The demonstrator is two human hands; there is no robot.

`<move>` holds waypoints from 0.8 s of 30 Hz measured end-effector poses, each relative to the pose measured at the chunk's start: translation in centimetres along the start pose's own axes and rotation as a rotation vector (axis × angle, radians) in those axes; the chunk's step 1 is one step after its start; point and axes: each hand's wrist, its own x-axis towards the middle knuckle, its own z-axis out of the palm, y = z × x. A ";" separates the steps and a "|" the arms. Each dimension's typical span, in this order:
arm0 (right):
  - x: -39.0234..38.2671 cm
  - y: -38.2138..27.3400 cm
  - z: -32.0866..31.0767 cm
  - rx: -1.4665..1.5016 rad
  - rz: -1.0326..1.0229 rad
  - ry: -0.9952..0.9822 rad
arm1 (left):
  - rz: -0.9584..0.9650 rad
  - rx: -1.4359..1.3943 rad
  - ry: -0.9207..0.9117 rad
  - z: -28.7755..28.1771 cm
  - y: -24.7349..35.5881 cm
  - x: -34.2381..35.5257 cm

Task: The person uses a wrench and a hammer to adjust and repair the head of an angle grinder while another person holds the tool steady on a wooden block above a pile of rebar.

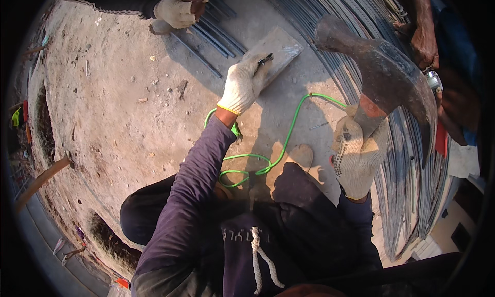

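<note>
My right hand (358,152), in a knitted glove with dark dots, grips the handle of a claw hammer (389,72). The hammer is raised close to the camera, and its large head covers part of the steel rods behind. My left hand (242,83), in a cream glove with a yellow hem, is closed on a small dark metal piece (265,59), whose exact kind I cannot make out. Under and beside that hand lies a flat grey board (283,50) on the ground. A bright green cord (295,119) winds between my arms.
Long bundled steel rods (407,194) curve along the right side. Several short rods (206,36) lie ahead, beside another person's gloved hand (178,9). Another person's bare hand (425,45) is at the right. A wooden stick (44,181) and hollows in the ground are at the left.
</note>
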 end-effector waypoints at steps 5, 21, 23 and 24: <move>1.1 3.2 2.7 -0.381 -0.058 -0.351 | 0.059 0.016 -0.018 0.9 0.5 0.0; -0.1 6.7 4.5 -0.411 -0.149 -0.377 | -0.074 -0.031 0.064 -0.4 -0.6 1.0; -3.0 6.8 3.7 -0.282 0.146 -0.388 | -0.047 -0.031 0.060 -0.4 -1.0 0.7; -3.9 6.6 3.7 -0.215 0.279 -0.357 | -0.054 -0.033 0.027 -0.4 -1.2 0.6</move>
